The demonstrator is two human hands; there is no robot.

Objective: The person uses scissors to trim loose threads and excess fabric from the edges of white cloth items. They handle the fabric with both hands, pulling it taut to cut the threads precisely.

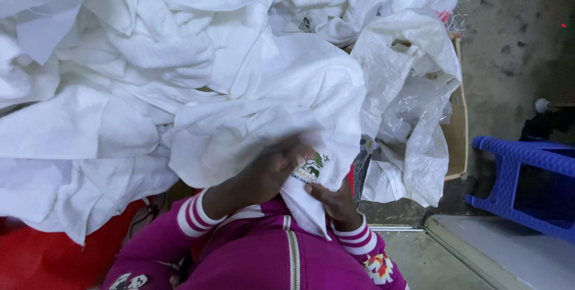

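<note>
A rough grey concrete wall [515, 38], stained and pitted, is filling the upper right of the scene, with a small red point of light [563, 25] glowing on it. Below it, a blue plastic stool [521, 176] is standing on a dark floor [413, 209], beside a pale concrete step [503, 254]. A cardboard box edge [460, 128] is showing nearby, and a red surface [42, 260] is lying at lower left. Dim, cool light is falling throughout.

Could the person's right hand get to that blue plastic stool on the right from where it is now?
Probably yes. The right hand is busy gripping the white cloth, but nothing stands between it and the blue stool, only bare floor. It would likely need to let go and stretch sideways.
</note>
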